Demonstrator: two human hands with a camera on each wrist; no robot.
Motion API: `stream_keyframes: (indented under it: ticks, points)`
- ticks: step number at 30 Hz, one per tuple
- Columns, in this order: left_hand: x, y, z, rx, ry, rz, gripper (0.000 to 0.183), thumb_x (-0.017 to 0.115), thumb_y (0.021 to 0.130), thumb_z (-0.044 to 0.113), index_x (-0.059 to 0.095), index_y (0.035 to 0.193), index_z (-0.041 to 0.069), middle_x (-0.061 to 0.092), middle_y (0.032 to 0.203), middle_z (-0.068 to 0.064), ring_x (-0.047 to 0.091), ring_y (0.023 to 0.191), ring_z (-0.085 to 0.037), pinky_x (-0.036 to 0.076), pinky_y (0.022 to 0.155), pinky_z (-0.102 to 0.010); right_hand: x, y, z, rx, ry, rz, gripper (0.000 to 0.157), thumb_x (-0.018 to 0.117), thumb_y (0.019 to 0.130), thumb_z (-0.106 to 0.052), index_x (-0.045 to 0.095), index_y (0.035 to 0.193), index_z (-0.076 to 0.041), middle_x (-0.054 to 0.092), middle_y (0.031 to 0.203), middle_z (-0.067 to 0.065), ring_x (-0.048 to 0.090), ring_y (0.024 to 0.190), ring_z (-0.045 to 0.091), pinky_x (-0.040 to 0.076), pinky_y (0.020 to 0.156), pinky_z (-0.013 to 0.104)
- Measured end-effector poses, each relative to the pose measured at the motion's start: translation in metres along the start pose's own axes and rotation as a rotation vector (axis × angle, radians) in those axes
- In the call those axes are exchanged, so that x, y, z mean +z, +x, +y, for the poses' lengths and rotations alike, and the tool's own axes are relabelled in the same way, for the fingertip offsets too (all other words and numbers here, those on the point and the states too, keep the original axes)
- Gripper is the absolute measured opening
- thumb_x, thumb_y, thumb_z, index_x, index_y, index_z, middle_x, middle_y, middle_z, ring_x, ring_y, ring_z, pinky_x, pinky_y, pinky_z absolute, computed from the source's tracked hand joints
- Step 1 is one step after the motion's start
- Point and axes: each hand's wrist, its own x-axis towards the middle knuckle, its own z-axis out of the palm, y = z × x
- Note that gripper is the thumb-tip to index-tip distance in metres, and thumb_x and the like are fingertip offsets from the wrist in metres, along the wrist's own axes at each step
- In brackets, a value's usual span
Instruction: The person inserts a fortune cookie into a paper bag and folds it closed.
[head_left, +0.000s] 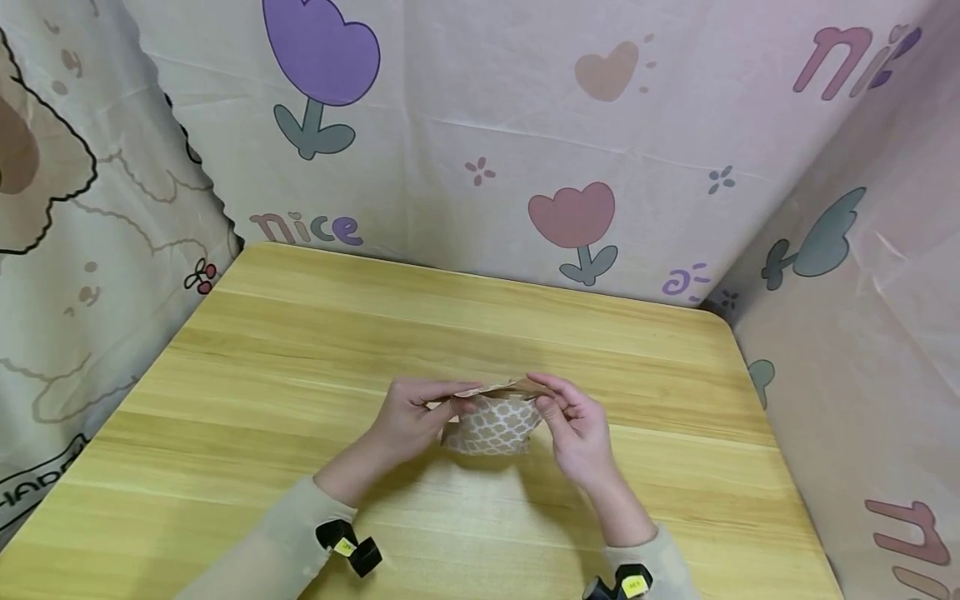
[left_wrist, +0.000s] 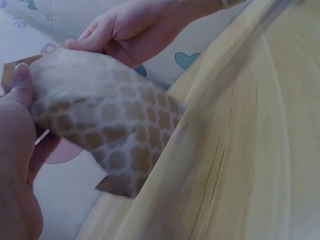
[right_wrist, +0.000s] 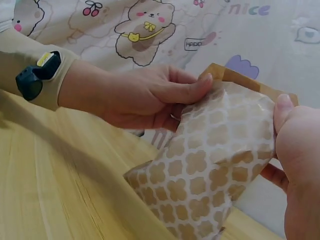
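Observation:
A brown paper bag (head_left: 498,427) with a white lattice pattern is held upright over the middle of the table, its mouth at the top. My left hand (head_left: 412,417) pinches the left side of the mouth, thumb on the patterned front. On the other side, my right hand (head_left: 581,429) pinches the right corner, thumb also in front. Seen from the left wrist, the bag (left_wrist: 120,120) bulges a little and its lower end reaches down to the wood. The plain brown back edge (right_wrist: 240,79) rises above the patterned front in the right wrist view. The bag's inside is hidden.
The light wooden table (head_left: 337,333) extends around both hands. Printed cloth (head_left: 450,100) with flowers and lettering hangs behind it and along both sides. Small black devices with yellow labels (head_left: 345,547) are strapped at both sleeve cuffs.

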Motion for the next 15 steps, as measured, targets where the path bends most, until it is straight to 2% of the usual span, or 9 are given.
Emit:
stream_keyframes:
  ticks: [3, 6, 8, 10, 13, 15]
  points:
    - [-0.002, -0.001, -0.001, 0.054, -0.044, 0.057, 0.027, 0.068, 0.084, -0.028, 0.078, 0.104, -0.013, 0.077, 0.102, -0.024, 0.079, 0.087, -0.019, 0.063, 0.067, -0.026, -0.002, -0.002, 0.001, -0.012, 0.003, -0.006, 0.025, 0.061, 0.103, 0.005, 0.065, 0.126, 0.015, 0.078, 0.112, 0.014, 0.075, 0.103, 0.015, 0.06, 0.092, 0.029]
    - [-0.001, -0.001, -0.003, 0.091, -0.036, 0.081, 0.029, 0.068, 0.081, -0.03, 0.078, 0.102, -0.013, 0.077, 0.099, -0.024, 0.079, 0.087, -0.018, 0.062, 0.067, -0.023, -0.001, -0.004, 0.003, -0.03, -0.022, 0.018, 0.015, 0.068, 0.097, 0.007, 0.073, 0.111, 0.013, 0.079, 0.108, 0.014, 0.076, 0.102, 0.016, 0.061, 0.092, 0.031]
    - [0.001, -0.001, -0.004, 0.115, -0.017, 0.071, 0.026, 0.074, 0.081, -0.027, 0.078, 0.102, -0.013, 0.077, 0.1, -0.024, 0.078, 0.091, -0.021, 0.063, 0.071, -0.026, 0.002, -0.004, 0.006, -0.054, -0.041, 0.033, 0.011, 0.071, 0.093, 0.013, 0.077, 0.102, 0.01, 0.079, 0.105, 0.016, 0.076, 0.1, 0.017, 0.061, 0.091, 0.032]
    - [0.003, 0.0, -0.005, 0.135, 0.005, 0.054, 0.023, 0.08, 0.082, -0.018, 0.078, 0.104, -0.012, 0.077, 0.102, -0.023, 0.078, 0.096, -0.025, 0.064, 0.08, -0.034, 0.004, -0.004, 0.008, -0.091, -0.061, 0.05, 0.014, 0.073, 0.088, 0.017, 0.079, 0.097, 0.008, 0.079, 0.099, 0.017, 0.077, 0.097, 0.018, 0.062, 0.089, 0.033]
    - [0.006, 0.0, -0.006, 0.146, 0.023, 0.04, 0.022, 0.082, 0.086, -0.003, 0.078, 0.106, -0.01, 0.076, 0.105, -0.023, 0.078, 0.096, -0.029, 0.064, 0.081, -0.037, 0.007, -0.002, 0.011, -0.144, -0.085, 0.056, 0.018, 0.074, 0.086, 0.018, 0.08, 0.097, 0.005, 0.079, 0.097, 0.017, 0.076, 0.094, 0.02, 0.062, 0.089, 0.032]
    - [0.006, 0.0, -0.006, 0.143, 0.03, 0.043, 0.022, 0.081, 0.088, 0.001, 0.078, 0.106, -0.01, 0.076, 0.106, -0.023, 0.078, 0.097, -0.03, 0.063, 0.082, -0.037, 0.007, -0.001, 0.012, -0.176, -0.102, 0.053, 0.018, 0.075, 0.086, 0.016, 0.081, 0.097, 0.003, 0.079, 0.096, 0.016, 0.076, 0.094, 0.022, 0.061, 0.089, 0.032]
